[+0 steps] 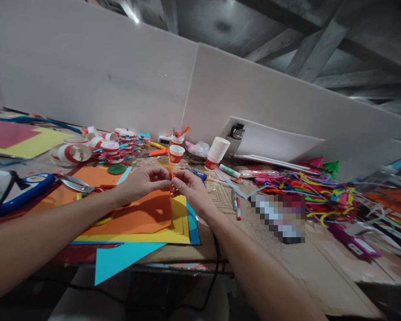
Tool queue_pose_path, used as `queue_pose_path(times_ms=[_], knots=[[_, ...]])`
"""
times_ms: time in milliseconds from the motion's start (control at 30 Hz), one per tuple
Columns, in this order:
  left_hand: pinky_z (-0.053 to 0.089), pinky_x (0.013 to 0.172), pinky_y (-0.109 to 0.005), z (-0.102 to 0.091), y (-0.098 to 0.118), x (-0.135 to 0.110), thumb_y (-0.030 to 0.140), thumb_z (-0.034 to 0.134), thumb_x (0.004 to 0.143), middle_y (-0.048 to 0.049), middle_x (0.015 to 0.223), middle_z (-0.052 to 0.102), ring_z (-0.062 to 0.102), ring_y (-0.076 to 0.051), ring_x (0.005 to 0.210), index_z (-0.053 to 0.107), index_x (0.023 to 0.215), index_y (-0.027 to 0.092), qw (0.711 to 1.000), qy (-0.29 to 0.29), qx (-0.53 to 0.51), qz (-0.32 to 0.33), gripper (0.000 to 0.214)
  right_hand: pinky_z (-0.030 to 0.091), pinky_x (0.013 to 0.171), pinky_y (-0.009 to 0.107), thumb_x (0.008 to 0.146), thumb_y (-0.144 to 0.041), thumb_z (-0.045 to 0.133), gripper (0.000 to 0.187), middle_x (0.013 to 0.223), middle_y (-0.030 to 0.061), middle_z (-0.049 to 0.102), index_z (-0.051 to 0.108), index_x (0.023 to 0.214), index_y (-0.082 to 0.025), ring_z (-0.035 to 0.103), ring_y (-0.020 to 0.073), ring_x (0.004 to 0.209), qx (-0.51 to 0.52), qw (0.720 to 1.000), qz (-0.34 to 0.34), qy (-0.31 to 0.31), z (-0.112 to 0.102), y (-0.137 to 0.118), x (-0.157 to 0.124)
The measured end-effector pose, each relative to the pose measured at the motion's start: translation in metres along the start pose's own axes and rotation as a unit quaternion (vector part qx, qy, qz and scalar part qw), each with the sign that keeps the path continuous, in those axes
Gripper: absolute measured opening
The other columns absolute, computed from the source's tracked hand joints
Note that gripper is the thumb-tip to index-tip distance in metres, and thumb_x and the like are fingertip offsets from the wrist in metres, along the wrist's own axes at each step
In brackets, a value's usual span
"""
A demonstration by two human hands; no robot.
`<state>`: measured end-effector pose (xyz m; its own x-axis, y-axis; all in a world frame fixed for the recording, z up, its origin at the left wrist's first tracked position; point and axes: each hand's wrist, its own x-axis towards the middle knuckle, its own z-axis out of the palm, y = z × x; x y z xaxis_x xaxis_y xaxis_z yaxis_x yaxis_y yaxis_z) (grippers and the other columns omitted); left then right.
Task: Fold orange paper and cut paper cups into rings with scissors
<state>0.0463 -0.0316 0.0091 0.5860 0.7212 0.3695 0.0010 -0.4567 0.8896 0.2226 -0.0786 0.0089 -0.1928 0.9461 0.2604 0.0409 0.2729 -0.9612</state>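
My left hand (pixel 153 179) and my right hand (pixel 189 185) meet over the middle of the table. Both are closed, pinching a thin orange strip (pixel 171 167) that stands upright between the fingertips; it looks like paper. Beneath them lies a large orange sheet (pixel 143 216) on top of a yellow sheet (pixel 182 218) and blue ones. Scissors (pixel 76 183) with a red handle rest left of my left wrist, partly hidden by the forearm. Just beyond my fingers stands a red and white paper cup (pixel 176 154).
A tall stack of paper cups (pixel 217 154) stands behind my right hand. Cut cup pieces (pixel 110 151) crowd the back left. Colourful pipe cleaners (pixel 307 185) heap at the right, with markers (pixel 238 208) nearer. A turquoise sheet (pixel 123 258) overhangs the front edge. White boards (pixel 120 76) wall the back.
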Motion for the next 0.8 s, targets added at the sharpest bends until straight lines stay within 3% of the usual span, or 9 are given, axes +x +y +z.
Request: queue_pose_path(times_ms=[200, 400, 567, 667, 733, 800], knots=[[0.05, 0.069, -0.027, 0.004, 0.004, -0.001, 0.037, 0.068, 0.08, -0.0026, 0.078, 0.064, 0.061, -0.014, 0.073, 0.061, 0.079, 0.016, 1.0, 0.008, 0.002, 0.027, 0.023, 0.055, 0.065, 0.03, 0.075, -0.054, 0.068, 0.039, 0.077, -0.0008, 0.06, 0.056, 0.092, -0.02, 0.06, 0.0117, 0.067, 0.026, 1.0, 0.003, -0.011, -0.001, 0.001, 0.001], [0.052, 0.07, -0.029, 0.009, 0.006, -0.002, 0.036, 0.07, 0.079, -0.0032, 0.083, 0.062, 0.061, -0.015, 0.075, 0.059, 0.086, 0.016, 0.995, 0.025, 0.077, 0.058, 0.024, 0.053, 0.065, 0.027, 0.076, -0.053, 0.066, 0.037, 0.087, 0.0, 0.057, 0.056, 0.091, -0.021, 0.056, 0.0107, 0.07, 0.04, 0.999, -0.009, 0.002, 0.0, -0.005, 0.0], [0.052, 0.07, -0.029, 0.013, 0.008, -0.004, 0.035, 0.07, 0.078, -0.0031, 0.086, 0.061, 0.06, -0.014, 0.076, 0.059, 0.088, 0.017, 0.992, 0.02, 0.086, 0.086, 0.024, 0.047, 0.065, 0.025, 0.076, -0.041, 0.068, 0.031, 0.084, -0.0013, 0.058, 0.054, 0.095, -0.02, 0.055, 0.0115, 0.07, -0.045, 0.998, -0.041, 0.035, 0.002, -0.004, -0.003], [0.051, 0.076, -0.031, 0.011, 0.006, -0.003, 0.036, 0.068, 0.079, -0.0042, 0.091, 0.063, 0.061, -0.016, 0.082, 0.061, 0.093, 0.017, 0.996, 0.001, 0.072, 0.057, 0.025, 0.043, 0.067, 0.025, 0.083, -0.036, 0.059, 0.018, 0.08, -0.0012, 0.059, 0.059, 0.089, -0.019, 0.053, 0.0123, 0.072, -0.112, 0.987, -0.078, 0.086, 0.0, -0.003, -0.004], [0.05, 0.079, -0.033, 0.007, 0.0, 0.0, 0.04, 0.066, 0.081, -0.0048, 0.093, 0.064, 0.061, -0.017, 0.085, 0.061, 0.094, 0.017, 0.997, 0.037, 0.06, 0.016, 0.027, 0.042, 0.066, 0.025, 0.086, -0.034, 0.054, 0.017, 0.077, -0.001, 0.06, 0.061, 0.083, -0.018, 0.052, 0.0124, 0.07, -0.124, 0.981, -0.089, 0.122, -0.003, -0.004, -0.005], [0.049, 0.079, -0.034, -0.001, -0.006, 0.005, 0.043, 0.066, 0.08, -0.0048, 0.094, 0.063, 0.06, -0.017, 0.084, 0.06, 0.094, 0.017, 0.992, 0.114, 0.053, -0.027, 0.03, 0.043, 0.066, 0.025, 0.086, -0.033, 0.054, 0.018, 0.076, -0.0011, 0.06, 0.06, 0.079, -0.018, 0.052, 0.0125, 0.069, -0.106, 0.978, -0.099, 0.152, -0.007, -0.007, -0.006]])
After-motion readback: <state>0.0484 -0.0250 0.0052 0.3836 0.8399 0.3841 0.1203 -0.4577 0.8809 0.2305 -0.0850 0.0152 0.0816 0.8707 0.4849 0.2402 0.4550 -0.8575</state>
